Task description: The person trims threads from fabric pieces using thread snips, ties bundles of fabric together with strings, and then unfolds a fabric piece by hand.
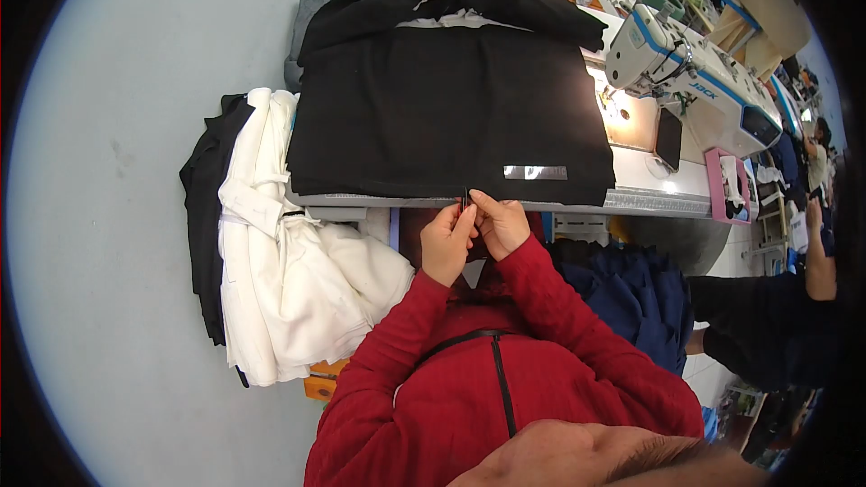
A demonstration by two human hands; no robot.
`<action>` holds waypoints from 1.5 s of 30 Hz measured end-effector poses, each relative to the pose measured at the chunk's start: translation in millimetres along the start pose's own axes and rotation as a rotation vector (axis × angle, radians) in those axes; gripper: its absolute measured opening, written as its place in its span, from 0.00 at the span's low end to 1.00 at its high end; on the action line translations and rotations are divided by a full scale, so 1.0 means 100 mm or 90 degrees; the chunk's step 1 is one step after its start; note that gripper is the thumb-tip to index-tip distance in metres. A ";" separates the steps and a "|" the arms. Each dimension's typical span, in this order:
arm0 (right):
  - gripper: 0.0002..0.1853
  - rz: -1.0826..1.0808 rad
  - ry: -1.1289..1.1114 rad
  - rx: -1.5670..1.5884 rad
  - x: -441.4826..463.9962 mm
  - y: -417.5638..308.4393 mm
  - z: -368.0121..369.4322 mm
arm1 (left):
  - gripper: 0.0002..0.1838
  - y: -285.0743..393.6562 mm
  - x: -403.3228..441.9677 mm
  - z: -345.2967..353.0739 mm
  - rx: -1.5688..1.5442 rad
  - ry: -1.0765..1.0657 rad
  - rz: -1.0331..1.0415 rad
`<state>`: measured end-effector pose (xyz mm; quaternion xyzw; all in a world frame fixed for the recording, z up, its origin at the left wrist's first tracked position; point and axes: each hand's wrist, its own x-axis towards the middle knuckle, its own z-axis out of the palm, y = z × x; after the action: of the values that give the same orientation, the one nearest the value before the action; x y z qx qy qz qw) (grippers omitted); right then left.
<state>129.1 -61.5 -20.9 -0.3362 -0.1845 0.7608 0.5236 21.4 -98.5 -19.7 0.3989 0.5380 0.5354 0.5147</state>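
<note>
My left hand [448, 242] and my right hand [503, 224] are close together at the front edge of the sewing table. Between their pinched fingertips is a small dark slender thing [465, 199], too small to name and partly covered by the fingers. Just beyond them, black fabric [424, 117] lies spread flat over the table, its near edge almost at my fingertips. On that fabric, a short shiny silver strip [535, 172] rests forward and to the right of my right hand.
A sewing machine [695, 72] with its lamp lit stands at the right, near a dark phone-like object [668, 137] and a pink tray [727, 185]. White fabric [280, 280] hangs at the left; navy fabric [622, 298] is bundled below right. A co-worker's arm [819, 261] shows far right.
</note>
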 end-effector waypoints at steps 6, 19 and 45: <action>0.05 0.005 -0.002 -0.002 0.02 0.01 -0.02 | 0.14 0.02 0.00 -0.01 -0.005 -0.004 -0.010; 0.06 -0.008 0.000 -0.009 0.00 0.00 -0.01 | 0.14 0.05 0.01 -0.03 -0.001 -0.017 -0.028; 0.17 -0.029 0.102 -0.115 0.13 -0.23 0.12 | 0.16 0.24 0.09 -0.26 0.431 0.103 0.413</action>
<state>133.0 -40.1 -1.9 -0.4371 -0.2174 0.6999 0.5214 -8.6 -91.5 0.3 0.6484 0.5681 0.4928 0.1181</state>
